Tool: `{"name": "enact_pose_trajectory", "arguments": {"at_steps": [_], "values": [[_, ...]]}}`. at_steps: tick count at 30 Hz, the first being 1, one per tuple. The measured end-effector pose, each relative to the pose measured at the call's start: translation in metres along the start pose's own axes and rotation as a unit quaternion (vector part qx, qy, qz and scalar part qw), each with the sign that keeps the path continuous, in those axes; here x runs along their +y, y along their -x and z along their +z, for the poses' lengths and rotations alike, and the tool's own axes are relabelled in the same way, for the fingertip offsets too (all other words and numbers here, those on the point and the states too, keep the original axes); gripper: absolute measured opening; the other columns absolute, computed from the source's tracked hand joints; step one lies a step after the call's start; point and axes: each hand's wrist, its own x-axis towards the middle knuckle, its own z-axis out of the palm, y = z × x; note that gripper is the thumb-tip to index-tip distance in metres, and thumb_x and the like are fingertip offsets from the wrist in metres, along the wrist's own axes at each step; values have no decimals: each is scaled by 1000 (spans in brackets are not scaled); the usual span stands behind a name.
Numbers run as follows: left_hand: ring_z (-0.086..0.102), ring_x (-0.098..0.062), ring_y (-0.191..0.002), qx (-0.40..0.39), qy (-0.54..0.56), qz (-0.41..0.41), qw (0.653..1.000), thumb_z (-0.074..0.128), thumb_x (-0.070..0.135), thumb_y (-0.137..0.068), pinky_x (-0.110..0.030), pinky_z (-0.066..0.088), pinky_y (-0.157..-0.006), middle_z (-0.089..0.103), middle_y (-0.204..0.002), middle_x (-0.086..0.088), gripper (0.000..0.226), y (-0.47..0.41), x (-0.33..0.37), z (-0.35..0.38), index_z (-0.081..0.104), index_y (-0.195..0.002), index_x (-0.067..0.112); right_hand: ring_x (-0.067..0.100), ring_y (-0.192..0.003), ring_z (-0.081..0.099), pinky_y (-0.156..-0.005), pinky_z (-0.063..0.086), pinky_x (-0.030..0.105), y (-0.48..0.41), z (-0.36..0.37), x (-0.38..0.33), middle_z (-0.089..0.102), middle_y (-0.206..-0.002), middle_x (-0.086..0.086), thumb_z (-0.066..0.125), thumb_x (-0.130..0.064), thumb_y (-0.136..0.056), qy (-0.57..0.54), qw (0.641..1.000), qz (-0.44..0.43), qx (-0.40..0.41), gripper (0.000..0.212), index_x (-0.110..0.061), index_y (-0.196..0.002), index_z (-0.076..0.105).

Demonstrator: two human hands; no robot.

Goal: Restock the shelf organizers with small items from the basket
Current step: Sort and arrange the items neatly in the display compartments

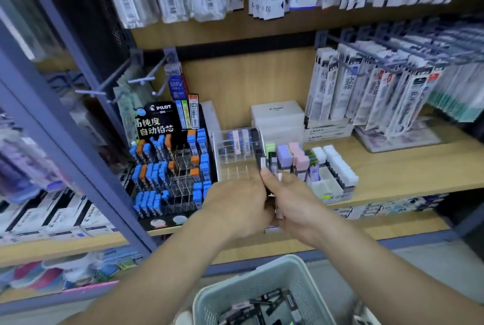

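Note:
My left hand point(237, 206) and my right hand point(293, 201) meet in front of the shelf, both gripping a small bundle of slim lead cases point(272, 167). Just behind the hands stands a clear acrylic organizer point(233, 151) with a few cases in its back row. To its right a white organizer point(330, 183) holds pastel and white-capped cases. A pale mesh basket point(262, 280) sits at the bottom of the view, with several dark cases inside.
A black Pilot lead display point(170, 162) with blue and orange cases stands left of the clear organizer. White boxes point(279, 117) sit behind. Hanging refill packs point(372, 88) crowd the right and top. A blue-grey shelf upright point(78, 157) runs diagonally at left.

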Motion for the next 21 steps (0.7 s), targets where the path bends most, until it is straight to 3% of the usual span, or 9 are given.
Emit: {"name": "enact_pose_trajectory", "arguments": {"at_steps": [3,5,7,9,11,14,18,21], "values": [[56,-19,-81,4,38,30,999,51,56,-80,-31,40,-59,63,-100,5,45,-16,-6,-15,45,-111,24,9,-54,61,-52,51,26,-11,-6,-18,63,-63,0,46,-33,-101,0,1000,-6,-3,29,-8,-93,60],[58,-16,-75,-41,199,23,979,60,55,-76,-32,46,-62,64,-88,6,41,-27,-15,-21,52,-102,24,11,-48,51,-45,44,22,-15,-12,-26,57,-69,5,48,-32,-100,-14,1000,6,-10,27,-8,-96,59],[52,-11,-62,-69,405,12,912,67,46,-82,-30,43,-60,59,-73,6,33,-32,-26,-21,59,-104,23,8,-45,34,-37,26,17,-19,-19,-29,48,-64,3,50,-32,-99,-36,998,31,-31,24,-11,-91,56],[50,-6,-57,-47,522,-6,852,64,36,-88,-29,45,-58,58,-67,11,20,-35,-32,-13,63,-107,29,8,-48,28,-36,19,14,-22,-25,-33,46,-63,2,50,-33,-99,-43,995,62,-59,23,-13,-91,55],[56,-4,-58,3,572,-20,820,64,26,-89,-24,51,-59,61,-71,8,20,-41,-33,-6,61,-106,36,7,-48,26,-34,18,13,-25,-29,-36,46,-64,2,48,-37,-100,-40,992,84,-88,25,-14,-94,55],[62,-11,-64,59,620,-33,781,71,16,-82,-22,52,-58,61,-79,-5,28,-51,-34,-6,66,-109,20,6,-47,23,-34,16,13,-29,-31,-41,46,-63,1,49,-45,-97,-42,990,90,-101,31,-15,-94,56],[63,-13,-61,63,666,-42,742,72,7,-79,-27,51,-62,66,-71,-3,17,-54,-34,-12,71,-93,16,7,-48,22,-34,15,13,-32,-32,-43,44,-63,0,50,-51,-95,-32,989,92,-108,39,-15,-87,60],[60,-17,-60,65,701,-50,709,73,13,-74,-28,52,-63,68,-73,-1,20,-55,-33,-12,71,-94,14,6,-47,22,-33,15,12,-33,-32,-43,44,-63,0,51,-52,-94,-31,987,101,-122,40,-14,-89,62]]}}
